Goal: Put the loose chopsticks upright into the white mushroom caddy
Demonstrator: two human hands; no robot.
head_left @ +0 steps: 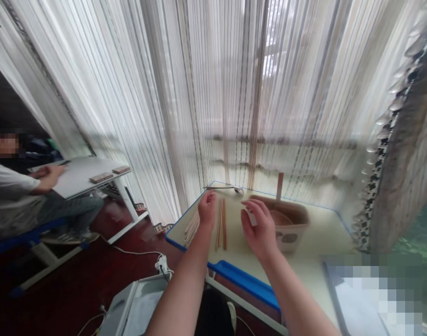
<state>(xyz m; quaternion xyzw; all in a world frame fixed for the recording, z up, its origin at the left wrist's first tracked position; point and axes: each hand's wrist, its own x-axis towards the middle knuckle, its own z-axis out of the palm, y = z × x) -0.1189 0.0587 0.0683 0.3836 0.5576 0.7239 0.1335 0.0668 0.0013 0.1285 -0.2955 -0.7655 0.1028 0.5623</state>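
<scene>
My left hand (207, 209) is raised over the left part of the small table, its fingers loosely curled and slightly apart, with nothing visible in them. Thin wooden chopsticks (191, 228) lie partly behind its wrist, and a second group of chopsticks (221, 226) lies just to its right. Beyond the fingertips rests a metal ladle (238, 190), its dark handle pointing left. My right hand (261, 228) hovers with thumb and fingers apart, holding nothing. It covers the left side of a beige bin (292, 240); inside are a brown bowl-like item (278, 217) and an upright wooden strip (279, 186).
A blue tray edge (246, 282) runs along the table's near side. Striped curtains (227, 93) hang behind it. At left, a person (10, 196) sits at another white table (80, 179). A white power strip (161, 265) and a grey box (133, 303) stand below left.
</scene>
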